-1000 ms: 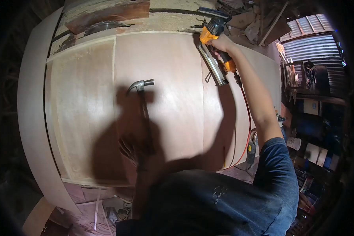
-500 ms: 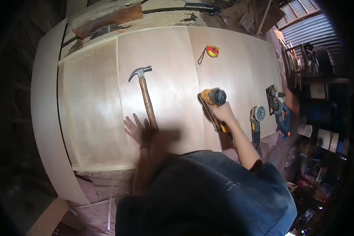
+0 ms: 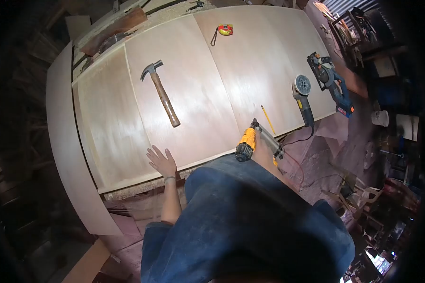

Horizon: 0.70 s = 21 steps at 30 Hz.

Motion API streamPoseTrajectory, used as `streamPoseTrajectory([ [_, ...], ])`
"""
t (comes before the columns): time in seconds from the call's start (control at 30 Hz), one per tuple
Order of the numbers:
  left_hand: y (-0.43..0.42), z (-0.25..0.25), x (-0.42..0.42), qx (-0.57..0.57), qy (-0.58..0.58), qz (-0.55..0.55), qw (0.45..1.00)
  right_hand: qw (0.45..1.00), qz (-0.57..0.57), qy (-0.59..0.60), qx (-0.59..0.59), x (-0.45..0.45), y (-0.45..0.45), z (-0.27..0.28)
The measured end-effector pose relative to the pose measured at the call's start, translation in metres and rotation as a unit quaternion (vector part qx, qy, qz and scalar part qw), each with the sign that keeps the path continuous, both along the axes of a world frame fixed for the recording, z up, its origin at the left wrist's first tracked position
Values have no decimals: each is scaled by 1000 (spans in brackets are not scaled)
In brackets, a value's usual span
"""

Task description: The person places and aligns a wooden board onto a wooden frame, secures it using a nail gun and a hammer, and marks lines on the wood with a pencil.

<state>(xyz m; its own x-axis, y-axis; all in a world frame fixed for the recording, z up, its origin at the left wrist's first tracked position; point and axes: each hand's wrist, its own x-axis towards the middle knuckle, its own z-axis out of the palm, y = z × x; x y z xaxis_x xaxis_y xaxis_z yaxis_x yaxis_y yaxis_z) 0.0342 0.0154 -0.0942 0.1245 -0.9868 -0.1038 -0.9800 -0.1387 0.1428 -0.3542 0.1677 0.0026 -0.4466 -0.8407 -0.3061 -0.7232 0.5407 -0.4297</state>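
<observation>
My left hand (image 3: 163,162) rests with fingers spread on the pale plywood panel (image 3: 174,141), close to its front edge. In my right hand (image 3: 263,150) is a yellow-and-black nail gun (image 3: 246,141), gripped near the same edge and in front of my shirt; its handle is partly hidden by the hand. A claw hammer (image 3: 163,96) with a wooden handle lies on the panel beyond my left hand. Just past the nail gun is a yellow pencil (image 3: 267,119).
Farther back lies a red-and-yellow tape measure (image 3: 225,29). To the right are an angle grinder (image 3: 303,99) with a cord and a blue cordless circular saw (image 3: 330,80). A long board (image 3: 63,141) runs along the left. A white bucket (image 3: 380,118) stands at right.
My right hand has drawn the nail gun back from the panel's middle toward my body, turning it. The pencil now shows. My left hand stays spread, now nearer the front edge. The view has shifted.
</observation>
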Motion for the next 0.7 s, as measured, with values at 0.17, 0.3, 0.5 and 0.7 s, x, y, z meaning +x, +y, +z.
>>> streamPoseTrajectory([
  [0.17, 47, -7, -2, -4, -62, -13, 998, 999, 24, 28, 8, -14, -1, -9],
  [0.3, 81, 5, -19, 15, -76, -34, 996, 998, -6, 58, 20, -33, -21, -19],
  [0.5, 128, 13, -61, 41, -11, -140, 989, 994, -107, 31, 3, -77, -78, -37],
  [0.7, 156, 19, -100, 73, 21, -118, 990, 995, -92, 43, -16, -125, -104, -29],
])
